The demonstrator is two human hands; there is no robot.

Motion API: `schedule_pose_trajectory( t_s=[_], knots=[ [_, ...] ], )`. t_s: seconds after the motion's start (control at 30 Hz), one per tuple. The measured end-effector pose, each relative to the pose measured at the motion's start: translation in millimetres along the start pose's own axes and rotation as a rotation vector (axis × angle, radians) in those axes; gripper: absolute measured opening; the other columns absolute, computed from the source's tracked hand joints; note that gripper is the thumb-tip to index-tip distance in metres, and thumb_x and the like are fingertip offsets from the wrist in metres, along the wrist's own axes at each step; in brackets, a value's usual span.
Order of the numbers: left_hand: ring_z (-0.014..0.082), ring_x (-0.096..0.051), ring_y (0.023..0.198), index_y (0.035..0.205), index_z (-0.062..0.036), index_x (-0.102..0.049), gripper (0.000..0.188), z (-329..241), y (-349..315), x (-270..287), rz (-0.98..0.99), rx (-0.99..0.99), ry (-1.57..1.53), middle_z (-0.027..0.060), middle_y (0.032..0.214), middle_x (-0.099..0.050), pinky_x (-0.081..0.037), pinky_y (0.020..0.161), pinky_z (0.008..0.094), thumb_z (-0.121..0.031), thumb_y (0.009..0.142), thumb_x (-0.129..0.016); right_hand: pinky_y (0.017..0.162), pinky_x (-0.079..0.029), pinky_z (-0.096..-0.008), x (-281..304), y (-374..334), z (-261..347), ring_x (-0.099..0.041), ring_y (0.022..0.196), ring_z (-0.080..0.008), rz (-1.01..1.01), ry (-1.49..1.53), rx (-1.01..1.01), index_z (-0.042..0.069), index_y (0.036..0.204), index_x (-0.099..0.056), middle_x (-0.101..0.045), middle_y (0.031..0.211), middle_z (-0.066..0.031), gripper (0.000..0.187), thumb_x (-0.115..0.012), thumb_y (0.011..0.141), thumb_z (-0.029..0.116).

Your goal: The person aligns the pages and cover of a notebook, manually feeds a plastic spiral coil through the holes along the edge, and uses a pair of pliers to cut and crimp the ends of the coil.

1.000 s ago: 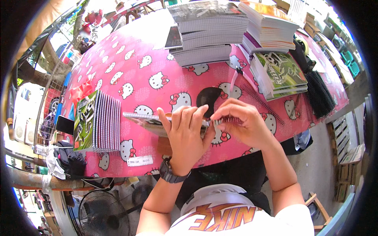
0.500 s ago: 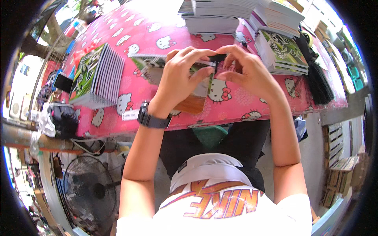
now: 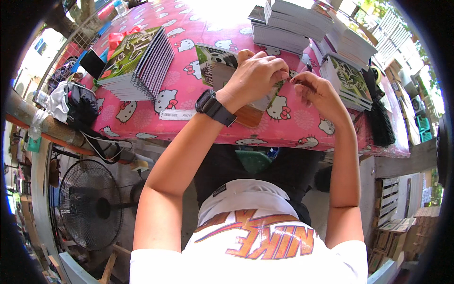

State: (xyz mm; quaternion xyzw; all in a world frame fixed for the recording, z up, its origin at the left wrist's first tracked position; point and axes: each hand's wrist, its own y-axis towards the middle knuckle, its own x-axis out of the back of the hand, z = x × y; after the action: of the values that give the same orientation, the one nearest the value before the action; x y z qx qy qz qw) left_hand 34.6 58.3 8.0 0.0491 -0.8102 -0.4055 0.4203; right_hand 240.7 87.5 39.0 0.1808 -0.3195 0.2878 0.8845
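Fingers of the left hand (image 3: 255, 75) press down on a booklet (image 3: 222, 71) lying on the pink tablecloth (image 3: 184, 94). Beside it, the right hand (image 3: 317, 92) curls loosely; whether it pinches anything is unclear.

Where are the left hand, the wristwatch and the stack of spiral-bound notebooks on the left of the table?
left hand (image 3: 257, 71), head view, on the back of the hand.
wristwatch (image 3: 210, 105), head view, on the black watch body.
stack of spiral-bound notebooks (image 3: 137, 61), head view, on the green top cover.

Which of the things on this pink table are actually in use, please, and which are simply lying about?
In use: left hand, right hand, notebook under them.

Lying about: spiral-bound stack, paper stacks, black binding coils, fan, black bag.
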Motion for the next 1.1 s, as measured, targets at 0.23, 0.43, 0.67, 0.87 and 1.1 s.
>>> schedule_pose_trajectory(
  t_s=[0.23,0.43,0.67,0.87,1.1],
  knots=[
    [0.0237,-0.058,0.086,0.086,-0.0083,-0.061,0.012,-5,-1,4,-0.091,-0.059,-0.053,0.0052,0.087,-0.065,-0.033,0.078,0.0346,-0.019,0.088,-0.057,0.073,-0.046,-0.0260,7,6,-36,-0.057,0.079,-0.0114,-0.159,0.037,0.137,-0.001,0.104,-0.064,-0.064,0.081,-0.0052,0.027,-0.058,0.092,0.023],
    [0.0225,-0.057,0.080,0.083,-0.0093,-0.061,0.013,-6,1,5,-0.068,-0.023,-0.002,0.0039,0.081,-0.062,-0.033,0.078,0.0350,-0.021,0.086,-0.059,0.077,-0.049,-0.0294,-7,10,-108,-0.063,0.084,-0.0176,-0.344,-0.063,-0.079,0.000,0.102,-0.065,-0.067,0.089,-0.0125,0.032,-0.065,0.085,0.027],
    [0.0204,-0.057,0.082,0.089,-0.0131,-0.062,0.014,-10,-1,6,-0.015,0.051,0.103,0.0024,0.077,-0.058,-0.031,0.082,0.0345,-0.027,0.084,-0.061,0.103,-0.030,-0.0484,-51,57,-119,-0.036,0.126,-0.0372,-0.258,-0.329,0.194,0.008,0.131,-0.045,-0.040,0.138,-0.0183,0.074,-0.073,0.072,0.042],
    [0.0178,-0.058,0.085,0.091,-0.0133,-0.062,0.016,-17,2,11,-0.029,0.064,-0.028,0.0002,0.082,-0.062,-0.031,0.085,0.0361,-0.027,0.084,-0.062,0.101,-0.027,-0.0575,-54,102,-123,-0.033,0.127,-0.0376,0.027,-0.419,0.060,0.014,0.137,-0.042,-0.038,0.141,-0.0151,0.085,-0.069,0.068,0.055],
    [0.0164,-0.058,0.084,0.084,-0.0156,-0.063,0.010,-15,2,5,-0.046,0.133,-0.002,-0.0013,0.080,-0.062,-0.029,0.090,0.0388,-0.026,0.083,-0.062,0.092,-0.039,-0.0411,1,95,-120,-0.047,0.104,-0.0331,0.207,-0.301,0.055,0.010,0.111,-0.062,-0.052,0.107,-0.0136,0.063,-0.081,0.057,0.037]
  ],
)
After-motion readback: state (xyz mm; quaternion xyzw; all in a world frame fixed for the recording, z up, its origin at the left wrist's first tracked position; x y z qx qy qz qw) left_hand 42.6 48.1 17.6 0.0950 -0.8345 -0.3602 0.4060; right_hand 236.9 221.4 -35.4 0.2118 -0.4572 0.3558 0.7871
